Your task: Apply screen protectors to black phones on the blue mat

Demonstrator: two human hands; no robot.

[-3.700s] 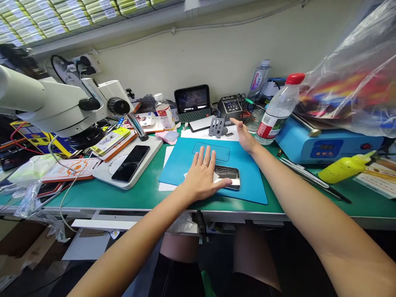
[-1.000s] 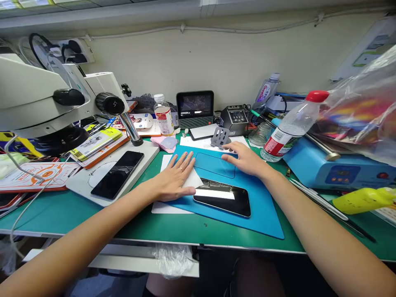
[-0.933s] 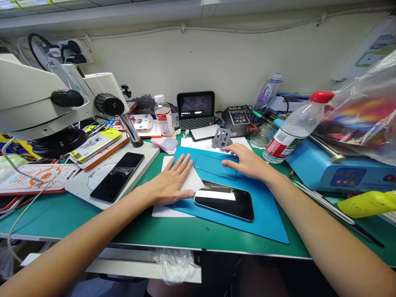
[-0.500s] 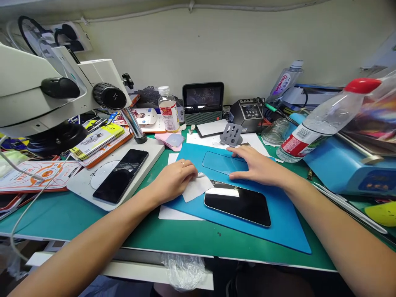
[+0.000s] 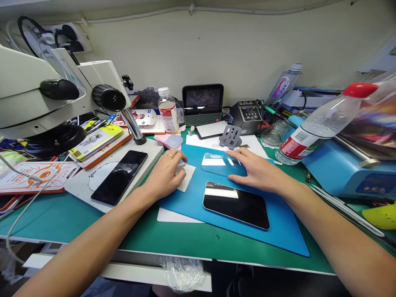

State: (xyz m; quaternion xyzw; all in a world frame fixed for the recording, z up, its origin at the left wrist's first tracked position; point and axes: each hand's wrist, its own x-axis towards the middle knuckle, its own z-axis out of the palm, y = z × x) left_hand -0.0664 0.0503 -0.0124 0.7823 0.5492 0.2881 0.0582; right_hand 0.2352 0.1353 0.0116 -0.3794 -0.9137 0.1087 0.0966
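My left hand (image 5: pixel 167 175) is closed on a white wipe (image 5: pixel 187 178), which sticks out past the fingers at the left side of the blue mat (image 5: pixel 182 204). My right hand (image 5: pixel 252 171) spans a clear glass screen protector (image 5: pixel 213 164) with a thin dark border, thumb on its near edge and fingers on its far edge. Part of the glass is hidden behind that hand. Nearer to me on the mat lies a smartphone (image 5: pixel 238 208), face up, its dark screen reflecting a bright white patch.
On the left, a microscope (image 5: pixel 55 95) stands on a pale base carrying another phone (image 5: pixel 120 177). A small display (image 5: pixel 202 101), a grey phone stand (image 5: pixel 230 137) and a black control box (image 5: pixel 246 117) line the back. A red-capped bottle (image 5: pixel 321 128) leans by a blue machine (image 5: pixel 349 165) at right.
My left hand has drawn back to the left with the wipe, away from the glass. The right hand stays at the glass, which now shows brighter reflections.
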